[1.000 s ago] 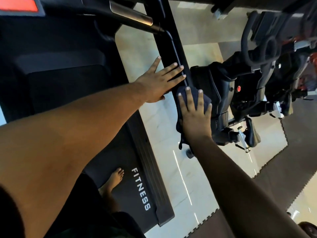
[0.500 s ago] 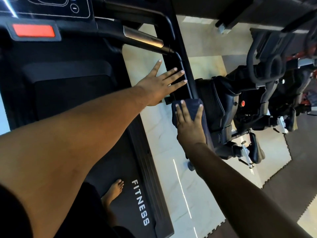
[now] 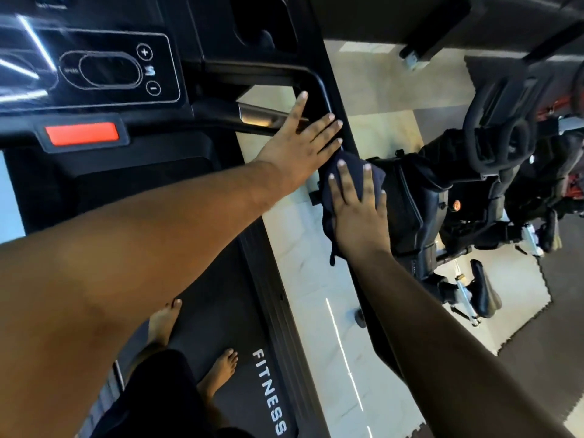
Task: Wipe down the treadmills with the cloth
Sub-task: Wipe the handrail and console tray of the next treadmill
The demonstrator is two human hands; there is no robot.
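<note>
A dark navy cloth [image 3: 349, 181], bunched, lies on the right side rail of a black treadmill [image 3: 196, 270] marked "FITNESS".

— What's sitting off to the right?

— An exercise bike [image 3: 442, 197], black, standing partly on the pale tiled floor [image 3: 303, 263] and partly by the dark foam mats [image 3: 543, 336] — its pedal [image 3: 483, 289] is hanging low near the mat's toothed edge.

— Anything glowing?

— A thin strip of light [image 3: 343, 352] is reflecting along the tiles.
</note>
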